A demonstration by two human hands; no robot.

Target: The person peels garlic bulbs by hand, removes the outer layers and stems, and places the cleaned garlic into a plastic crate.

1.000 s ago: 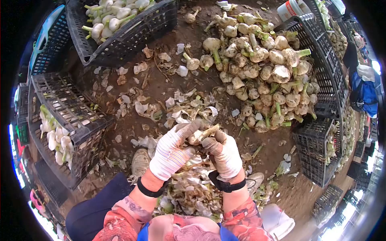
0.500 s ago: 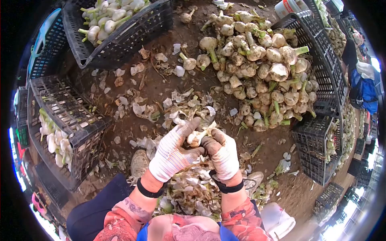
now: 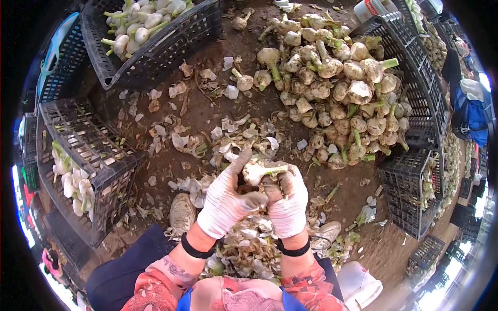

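A garlic bulb [image 3: 252,174] with a pale stem pointing right is held between my two gloved hands, over the ground in front of me. My left hand [image 3: 228,201] curls round the bulb's left side, its fingertips dark with dirt. Closed at the stem end, my right hand [image 3: 288,201] has its thumb and fingers bent beneath the stem. Both gloves are white with soiled tips. Under my wrists lies a heap of peeled garlic skins [image 3: 249,238] between my shoes.
A big pile of unpeeled garlic [image 3: 337,93] lies to the right, against a black crate [image 3: 415,67]. Cleaner bulbs fill a black crate [image 3: 155,52] at the upper left. Another crate [image 3: 98,140] with garlic stands at left. Skins litter the dirt floor.
The garlic bulb has turned, showing a whiter side, with its stem now lying nearly level to the right. My hands have shifted slightly, the right thumb moving down from the bulb.
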